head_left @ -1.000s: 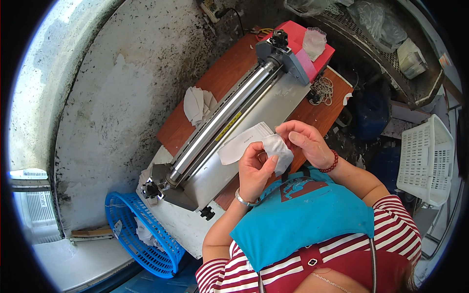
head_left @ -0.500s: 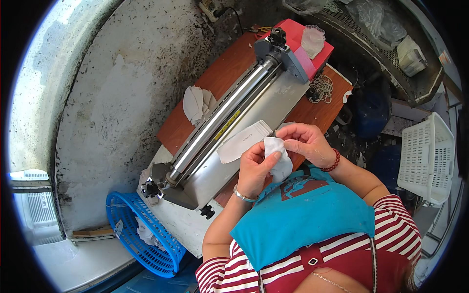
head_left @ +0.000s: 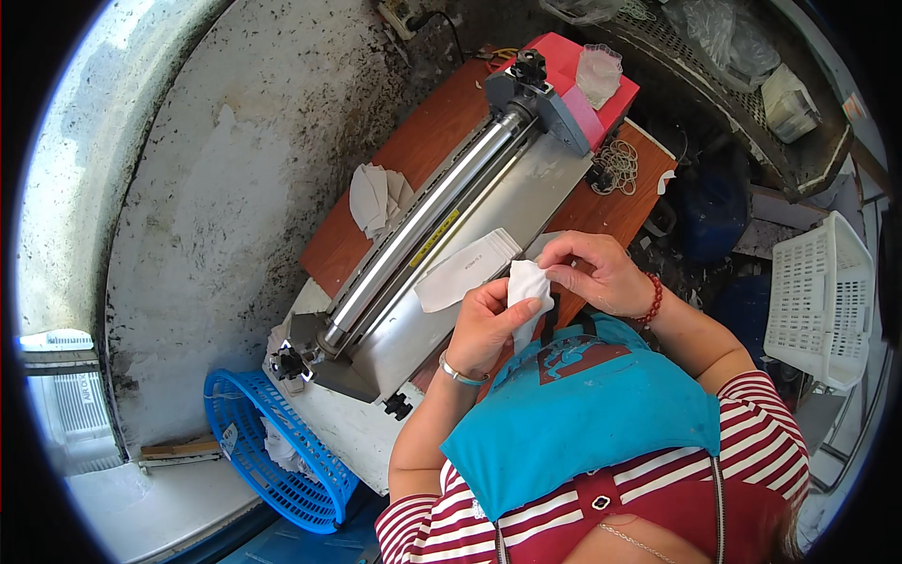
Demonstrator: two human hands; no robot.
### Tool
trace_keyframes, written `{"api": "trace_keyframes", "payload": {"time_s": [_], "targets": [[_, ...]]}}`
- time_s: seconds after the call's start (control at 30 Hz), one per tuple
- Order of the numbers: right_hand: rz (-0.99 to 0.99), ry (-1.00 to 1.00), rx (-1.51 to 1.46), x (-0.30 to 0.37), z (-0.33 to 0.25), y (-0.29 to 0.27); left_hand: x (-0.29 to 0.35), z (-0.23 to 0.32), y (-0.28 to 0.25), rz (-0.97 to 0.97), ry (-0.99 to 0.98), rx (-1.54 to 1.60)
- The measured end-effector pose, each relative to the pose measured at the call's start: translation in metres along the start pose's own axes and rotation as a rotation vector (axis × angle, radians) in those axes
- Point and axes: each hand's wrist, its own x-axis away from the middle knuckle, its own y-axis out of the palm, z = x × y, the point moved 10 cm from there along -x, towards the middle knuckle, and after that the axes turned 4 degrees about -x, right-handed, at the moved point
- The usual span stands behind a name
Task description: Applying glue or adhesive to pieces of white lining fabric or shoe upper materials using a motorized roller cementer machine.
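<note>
A thin, soft white piece, folded or curled, is held up in front of my apron; whether it is fabric or paper I cannot tell. My left hand grips it, thumb across its lower front. At its upper right edge, my right hand pinches with thumb and forefinger. Just beyond the hands, a stack of flat white cut pieces lies on the metal plate of a roller machine. Its long steel roller runs diagonally behind the stack.
More white pieces lie on the brown tabletop behind the roller. A blue plastic basket holding white scraps leans at the lower left. String is bunched near the machine's red end housing. A white crate stands at right.
The white piece has been turned and looks narrower, its lower part hanging straighter. My right fingers have shifted slightly along its upper edge. The stack and machine have stayed put.
</note>
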Motion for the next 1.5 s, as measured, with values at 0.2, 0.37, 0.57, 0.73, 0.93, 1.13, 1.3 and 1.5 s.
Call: {"api": "trace_keyframes", "payload": {"time_s": [0.2, 0.37, 0.57, 0.73, 0.93, 1.13, 1.3, 1.5], "targets": [[-0.113, -0.194, 0.262, -0.003, -0.027, 0.006, 0.002, 0.002, 0.002, -0.006, 0.007, -0.064], [-0.073, -0.106, 0.24, -0.002, -0.018, 0.0, 0.002, 0.007, 0.005, 0.029, 0.046, -0.04], [0.156, -0.012, 0.084, -0.005, -0.002, -0.063, 0.011, 0.007, -0.001, 0.012, 0.03, -0.014], [0.007, 0.153, -0.173, -0.004, 0.011, -0.022, 0.008, 0.014, 0.003, -0.019, 0.091, 0.1], [-0.097, 0.214, -0.267, 0.006, 0.028, 0.013, 0.003, 0.009, 0.003, -0.024, 0.105, 0.136], [-0.137, 0.176, -0.173, 0.006, 0.028, 0.022, 0.004, 0.01, -0.005, 0.077, 0.163, 0.085], [-0.112, 0.319, -0.292, 0.011, 0.04, 0.03, 0.005, 0.013, -0.003, 0.106, 0.205, 0.168], [-0.027, 0.034, 0.029, 0.003, 0.014, 0.016, 0.007, 0.009, -0.006, 0.115, 0.136, 0.121]]}}
